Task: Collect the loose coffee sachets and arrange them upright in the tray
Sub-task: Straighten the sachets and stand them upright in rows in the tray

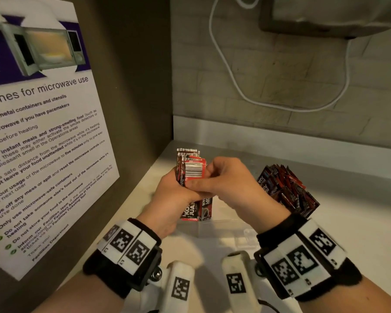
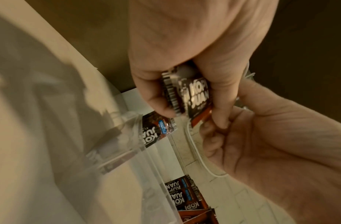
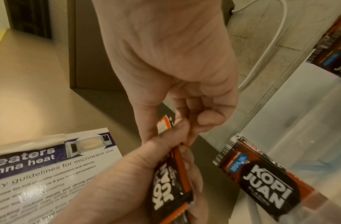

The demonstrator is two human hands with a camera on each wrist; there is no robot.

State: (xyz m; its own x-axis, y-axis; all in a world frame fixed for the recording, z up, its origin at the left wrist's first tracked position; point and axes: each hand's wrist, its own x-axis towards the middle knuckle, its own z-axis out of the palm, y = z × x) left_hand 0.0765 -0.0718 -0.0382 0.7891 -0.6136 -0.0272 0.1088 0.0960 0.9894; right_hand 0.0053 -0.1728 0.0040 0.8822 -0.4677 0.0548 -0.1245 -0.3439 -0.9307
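My left hand (image 1: 178, 195) grips a bundle of red and black coffee sachets (image 1: 193, 170) upright above the left end of the clear tray (image 1: 226, 229). My right hand (image 1: 204, 180) pinches the front sachet of that bundle, thumb across its face. In the left wrist view the left hand (image 2: 192, 97) curls round the bundle (image 2: 192, 92), with the right hand (image 2: 261, 144) below it. In the right wrist view the right fingers (image 3: 177, 125) pinch a sachet's top edge. One sachet (image 3: 261, 178) stands in the tray's near end. More sachets (image 1: 287, 188) stand packed at its right end.
A microwave-guidelines poster (image 1: 43, 132) covers the brown side wall on the left. A white cable (image 1: 233, 86) loops down the tiled back wall from an appliance (image 1: 325, 14) at the top right. The pale counter (image 1: 359, 199) runs off to the right.
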